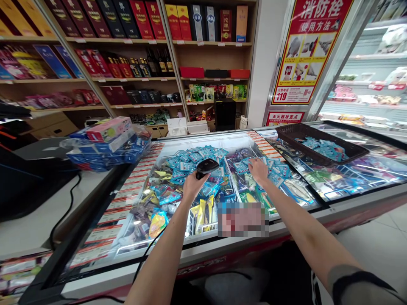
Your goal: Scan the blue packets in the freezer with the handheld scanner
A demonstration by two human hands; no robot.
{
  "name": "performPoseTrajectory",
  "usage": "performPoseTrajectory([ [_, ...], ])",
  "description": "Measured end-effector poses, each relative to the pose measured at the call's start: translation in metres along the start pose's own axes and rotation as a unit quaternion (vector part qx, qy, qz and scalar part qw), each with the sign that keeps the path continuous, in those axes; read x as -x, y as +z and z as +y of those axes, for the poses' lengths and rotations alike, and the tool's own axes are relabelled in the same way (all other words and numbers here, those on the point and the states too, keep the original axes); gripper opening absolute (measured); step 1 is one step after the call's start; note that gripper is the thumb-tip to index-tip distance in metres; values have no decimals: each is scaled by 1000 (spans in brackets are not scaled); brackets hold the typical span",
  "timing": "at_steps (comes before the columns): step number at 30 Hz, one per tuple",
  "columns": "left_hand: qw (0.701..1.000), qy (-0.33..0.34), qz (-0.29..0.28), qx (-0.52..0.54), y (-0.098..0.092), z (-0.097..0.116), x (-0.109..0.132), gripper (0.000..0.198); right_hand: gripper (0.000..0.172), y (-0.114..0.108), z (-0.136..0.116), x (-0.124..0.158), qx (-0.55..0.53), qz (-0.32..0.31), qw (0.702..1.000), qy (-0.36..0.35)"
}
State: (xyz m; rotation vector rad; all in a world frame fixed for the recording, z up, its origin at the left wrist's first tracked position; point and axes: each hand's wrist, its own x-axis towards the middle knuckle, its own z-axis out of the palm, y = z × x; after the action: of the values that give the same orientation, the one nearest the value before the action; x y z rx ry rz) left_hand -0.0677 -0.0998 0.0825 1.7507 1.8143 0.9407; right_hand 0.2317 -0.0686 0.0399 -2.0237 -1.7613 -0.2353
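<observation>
My left hand is wrapped round the handle of a black barcode scanner, held above the glass top of a chest freezer. Many small blue packets lie loose on the glass under and behind the scanner. To the right, my right hand is down among more of these packets, fingers curled together at the edge of one blue packet. How firmly they grip it is hard to see. Another group of blue packets lies just right of this hand.
A dark brown tray with similar packets rests on the freezer at right. Plastic-wrapped boxes stand at left beside a counter. The scanner's black cable runs along my left forearm. Stocked shelves line the back.
</observation>
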Motion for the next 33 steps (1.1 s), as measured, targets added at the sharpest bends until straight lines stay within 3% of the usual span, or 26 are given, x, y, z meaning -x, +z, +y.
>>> performPoseTrajectory([
  [3, 1000, 2, 4, -4, -1, -2, 0, 41, 36, 4, -15, 4, 19, -22, 995, -100],
  [11, 1000, 20, 0, -17, 0, -13, -7, 44, 44, 21, -58, 5, 2, -46, 988, -145],
  [17, 999, 35, -13, -32, 5, -27, -15, 52, 60, 36, -90, -3, -6, -97, 984, -150],
  [22, 999, 38, -15, -30, 4, -27, -13, 53, 58, 41, -90, -13, -60, -139, 977, -148],
  [27, 998, 30, -22, -42, 2, -20, -10, 53, 65, 41, -80, -13, -65, -128, 977, -156],
  [33, 997, 39, -23, -67, 0, -12, -5, 52, 65, 34, -74, -16, -64, -196, 963, -174],
])
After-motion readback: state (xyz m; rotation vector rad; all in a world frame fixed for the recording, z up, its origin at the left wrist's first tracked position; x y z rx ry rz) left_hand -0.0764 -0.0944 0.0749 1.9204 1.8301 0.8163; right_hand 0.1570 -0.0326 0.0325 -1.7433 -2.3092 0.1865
